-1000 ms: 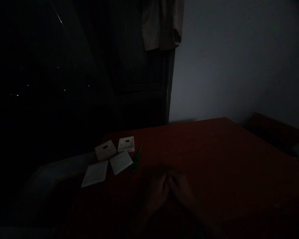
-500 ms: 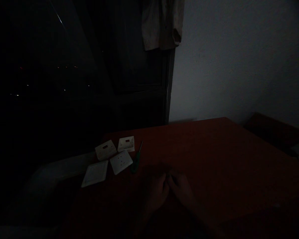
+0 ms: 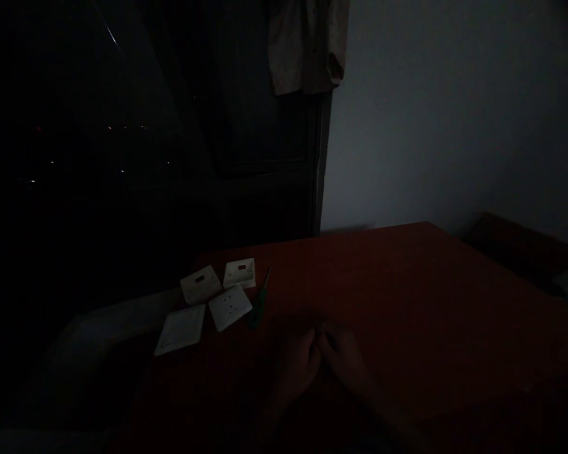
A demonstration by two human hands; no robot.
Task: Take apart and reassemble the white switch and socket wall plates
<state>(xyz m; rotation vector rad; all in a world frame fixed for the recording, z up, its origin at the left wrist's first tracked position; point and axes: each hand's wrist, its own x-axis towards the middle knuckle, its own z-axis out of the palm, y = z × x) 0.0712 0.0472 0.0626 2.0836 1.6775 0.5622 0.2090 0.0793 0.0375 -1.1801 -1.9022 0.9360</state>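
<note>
The room is very dark. My left hand and my right hand rest on a red table, knuckles facing, with curled fingertips touching each other. Whatever is between the fingers is lost in the dark. Just left of my left hand lies a green-handled screwdriver. Beside it are a white socket plate, a blank white plate, a switch plate and a white box.
A pale garment hangs on a dark door behind the table. A pale wall stands at the right, with a dark low piece of furniture below it. A pale ledge runs off the table's left edge.
</note>
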